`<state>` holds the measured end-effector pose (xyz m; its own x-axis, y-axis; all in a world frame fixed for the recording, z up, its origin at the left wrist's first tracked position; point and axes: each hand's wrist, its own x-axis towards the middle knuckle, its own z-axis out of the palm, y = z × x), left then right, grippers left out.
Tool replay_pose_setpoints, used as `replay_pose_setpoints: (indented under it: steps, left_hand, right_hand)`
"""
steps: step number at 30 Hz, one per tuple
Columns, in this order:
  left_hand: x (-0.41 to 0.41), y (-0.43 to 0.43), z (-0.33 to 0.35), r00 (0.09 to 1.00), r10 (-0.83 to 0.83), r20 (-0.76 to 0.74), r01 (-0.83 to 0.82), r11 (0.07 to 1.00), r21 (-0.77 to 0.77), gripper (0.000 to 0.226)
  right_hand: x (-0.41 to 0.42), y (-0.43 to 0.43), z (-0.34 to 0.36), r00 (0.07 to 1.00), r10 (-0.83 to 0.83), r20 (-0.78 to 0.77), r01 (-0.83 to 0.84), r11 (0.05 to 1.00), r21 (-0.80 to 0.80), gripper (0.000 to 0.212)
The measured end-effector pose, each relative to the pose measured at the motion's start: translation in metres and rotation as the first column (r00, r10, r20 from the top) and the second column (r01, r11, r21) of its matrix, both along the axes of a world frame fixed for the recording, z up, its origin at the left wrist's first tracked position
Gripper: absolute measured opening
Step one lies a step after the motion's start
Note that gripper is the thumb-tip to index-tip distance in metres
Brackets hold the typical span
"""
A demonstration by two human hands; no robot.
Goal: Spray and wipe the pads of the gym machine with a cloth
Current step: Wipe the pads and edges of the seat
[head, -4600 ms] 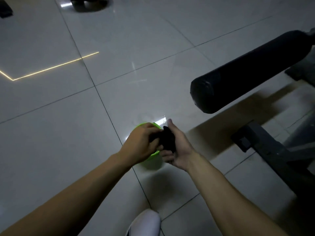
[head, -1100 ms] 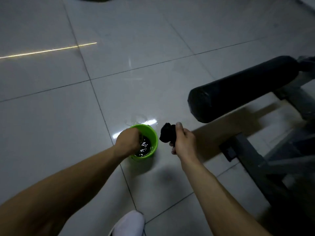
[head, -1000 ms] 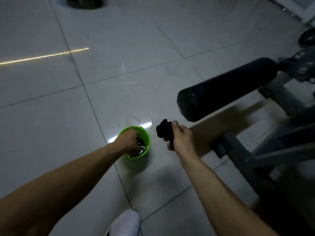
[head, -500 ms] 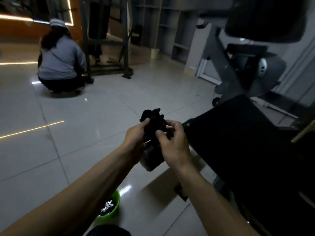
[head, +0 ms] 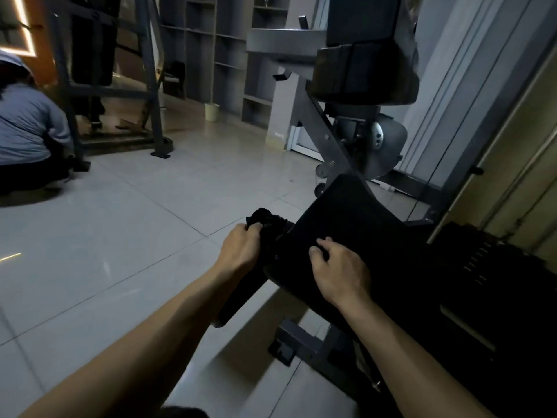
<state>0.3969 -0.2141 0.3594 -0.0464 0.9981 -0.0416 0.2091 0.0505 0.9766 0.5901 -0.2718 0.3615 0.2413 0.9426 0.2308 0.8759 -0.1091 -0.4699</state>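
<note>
Cloth (head: 266, 224), black and bunched, is gripped in the left hand (head: 241, 250), whose fingers curl over its near edge. The wad sticks up just beyond the knuckles. Just right of that hand the cloth meets the left edge of a wide black pad (head: 355, 212), which slopes up and away. The right hand (head: 339, 270) rests on this pad, fingers bent, with tips and thumb pressed to the dark surface. Whether it pinches any cloth there cannot be told, black on black. Below the left hand a dark roller (head: 238, 300) runs down toward the left forearm. Under the right forearm a grey frame (head: 304, 346) stands on the tiled floor (head: 120, 230). Far beyond the right hand, higher up, sits a second thick pad, the top pad (head: 361, 70). Well off to the left of the left hand a person (head: 27, 134) crouches on the floor, and a pale bin (head: 212, 111) stands far beyond both hands.
</note>
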Motion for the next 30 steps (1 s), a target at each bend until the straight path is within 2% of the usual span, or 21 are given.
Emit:
replay_pose_setpoints:
  steps: [2, 4, 6, 8, 9, 11, 14, 15, 17, 19, 21, 28, 30]
  left_hand:
    - [-0.007, 0.005, 0.002, 0.997, -0.032, 0.069, 0.036, 0.998, -0.053, 0.049]
    - [-0.011, 0.013, 0.004, 0.984, -0.045, 0.172, 0.060, 0.995, -0.078, 0.035]
    - [-0.011, 0.033, 0.001, 0.968, 0.021, 0.248, -0.012, 0.999, -0.038, 0.026]
    - [-0.007, 0.049, -0.004, 0.962, 0.047, 0.268, -0.048, 0.999, -0.004, 0.045]
    - [-0.004, 0.050, -0.007, 0.978, 0.016, 0.209, -0.026, 0.999, 0.043, 0.055]
    - [0.012, 0.051, -0.017, 0.975, -0.183, 0.127, 0.163, 0.975, 0.150, 0.071]
    - [0.027, 0.045, -0.023, 0.813, -0.539, 0.220, 0.512, 0.842, 0.169, 0.084]
    - [0.026, 0.047, -0.024, 0.759, -0.584, 0.288, 0.566, 0.810, 0.152, 0.080]
    - [0.022, 0.056, -0.029, 0.710, -0.633, 0.309, 0.615, 0.771, 0.164, 0.066]
    - [0.023, 0.056, -0.032, 0.735, -0.640, 0.223, 0.591, 0.766, 0.252, 0.054]
    - [0.032, 0.060, -0.032, 0.804, -0.576, 0.149, 0.522, 0.803, 0.287, 0.049]
    - [0.095, 0.134, -0.015, 0.861, -0.508, 0.012, 0.490, 0.836, 0.247, 0.052]
    - [0.115, 0.163, -0.003, 0.872, -0.487, 0.050, 0.469, 0.861, 0.199, 0.046]
  right_hand:
    - [-0.001, -0.002, 0.006, 0.997, -0.032, 0.065, 0.028, 0.998, 0.057, 0.042]
    - [0.003, 0.002, 0.013, 0.998, -0.039, 0.059, 0.035, 0.997, 0.067, 0.038]
    - [0.009, 0.013, 0.019, 0.998, -0.055, 0.007, 0.054, 0.995, 0.079, 0.034]
    - [0.014, 0.027, 0.023, 0.998, -0.064, -0.030, 0.067, 0.992, 0.107, 0.031]
    - [0.017, 0.036, 0.023, 0.997, -0.066, -0.031, 0.069, 0.990, 0.120, 0.030]
    - [0.022, 0.057, 0.023, 0.997, -0.076, -0.005, 0.076, 0.990, 0.120, 0.032]
    - [0.033, 0.089, 0.031, 0.994, -0.109, 0.020, 0.109, 0.994, 0.015, 0.039]
    - [0.036, 0.100, 0.034, 0.992, -0.124, 0.007, 0.124, 0.991, -0.044, 0.041]
    - [0.038, 0.118, 0.034, 0.990, -0.135, -0.029, 0.129, 0.979, -0.156, 0.047]
    - [0.035, 0.128, 0.026, 0.987, -0.144, -0.074, 0.125, 0.967, -0.224, 0.050]
    - [0.035, 0.130, 0.015, 0.984, -0.163, -0.078, 0.142, 0.964, -0.223, 0.051]
    - [0.039, 0.133, 0.002, 0.984, -0.169, -0.064, 0.155, 0.970, -0.187, 0.051]
    - [0.041, 0.132, -0.002, 0.982, -0.168, -0.081, 0.156, 0.978, -0.137, 0.051]
